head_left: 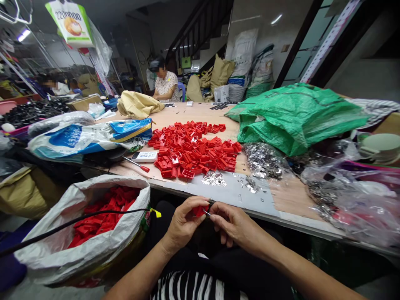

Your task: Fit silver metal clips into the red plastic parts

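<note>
My left hand (184, 221) is closed around a small red plastic part (199, 210), held just off the table's front edge. Between the thumb and fingers of my right hand (228, 221) is a small thin metal piece (206, 213), its end at the red part; its exact shape is too small to tell. Ahead of both hands lies a broad heap of red plastic parts (200, 154). Flat silvery metal pieces (214, 178) are scattered at the near side of that heap, on a grey sheet (231, 192).
A white sack (40, 250) of red parts stands at my left, a black cable (93, 215) crossing it. Beside the heap lies a red-handled screwdriver (137, 164). A green sack (300, 116) and a bag of metal pieces (265, 160) lie right. Another person (167, 83) sits across the table.
</note>
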Available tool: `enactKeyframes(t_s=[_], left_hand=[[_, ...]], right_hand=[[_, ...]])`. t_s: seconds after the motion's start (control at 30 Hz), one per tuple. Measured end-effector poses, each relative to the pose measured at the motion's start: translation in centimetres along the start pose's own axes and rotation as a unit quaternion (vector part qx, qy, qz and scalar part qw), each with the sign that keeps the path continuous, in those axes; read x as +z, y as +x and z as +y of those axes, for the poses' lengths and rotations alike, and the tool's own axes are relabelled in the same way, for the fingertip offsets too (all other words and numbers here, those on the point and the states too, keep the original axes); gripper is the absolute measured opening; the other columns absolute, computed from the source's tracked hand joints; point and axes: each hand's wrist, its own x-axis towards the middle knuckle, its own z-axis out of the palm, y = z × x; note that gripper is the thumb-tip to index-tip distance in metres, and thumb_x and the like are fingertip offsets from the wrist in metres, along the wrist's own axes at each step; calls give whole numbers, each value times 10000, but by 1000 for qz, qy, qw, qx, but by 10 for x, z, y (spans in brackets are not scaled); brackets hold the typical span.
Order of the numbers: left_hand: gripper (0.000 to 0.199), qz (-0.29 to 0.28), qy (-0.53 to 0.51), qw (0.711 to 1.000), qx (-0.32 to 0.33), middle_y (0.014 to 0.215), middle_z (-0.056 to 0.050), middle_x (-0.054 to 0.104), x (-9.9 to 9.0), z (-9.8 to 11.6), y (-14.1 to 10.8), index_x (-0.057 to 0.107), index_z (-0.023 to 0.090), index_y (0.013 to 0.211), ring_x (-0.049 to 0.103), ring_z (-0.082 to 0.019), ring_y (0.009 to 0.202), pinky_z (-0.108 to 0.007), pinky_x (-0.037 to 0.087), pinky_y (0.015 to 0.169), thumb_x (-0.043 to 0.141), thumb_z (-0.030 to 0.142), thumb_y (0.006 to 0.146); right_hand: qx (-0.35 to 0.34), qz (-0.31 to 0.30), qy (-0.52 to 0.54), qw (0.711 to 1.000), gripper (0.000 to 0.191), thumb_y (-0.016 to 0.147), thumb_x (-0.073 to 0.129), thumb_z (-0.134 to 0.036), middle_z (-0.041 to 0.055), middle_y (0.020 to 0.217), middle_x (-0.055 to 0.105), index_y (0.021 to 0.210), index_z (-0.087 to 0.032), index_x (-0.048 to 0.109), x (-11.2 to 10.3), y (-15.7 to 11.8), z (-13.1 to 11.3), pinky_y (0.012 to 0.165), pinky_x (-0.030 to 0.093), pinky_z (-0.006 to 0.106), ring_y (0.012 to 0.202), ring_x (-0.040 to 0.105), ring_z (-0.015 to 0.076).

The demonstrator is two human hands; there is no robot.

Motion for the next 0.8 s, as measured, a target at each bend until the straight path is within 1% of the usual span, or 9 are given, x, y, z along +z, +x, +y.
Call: enactKeyframes(t_s=[0.3, 0.8], left_hand=[[275, 7, 17, 1000, 21, 1131, -58, 639, 0, -2, 0, 647, 242, 1075, 584, -197, 1095, -341, 454, 967, 616, 123, 829], [262, 13, 7, 1000, 5, 1137, -72, 637, 3, 0, 0, 646, 227, 1072, 585, -206, 1100, -351, 464, 964, 623, 139, 826]], right_hand=[[9, -6, -5, 1000, 143, 892, 456, -334, -55, 669, 520, 884, -197, 496, -2, 3, -1, 355, 417, 138, 429, 534, 57], [-1, -4, -14, 1000, 162, 901, 448, -353, -54, 676, 527, 876, -204, 505, -4, 1, 0, 368, 416, 141, 447, 538, 61]])
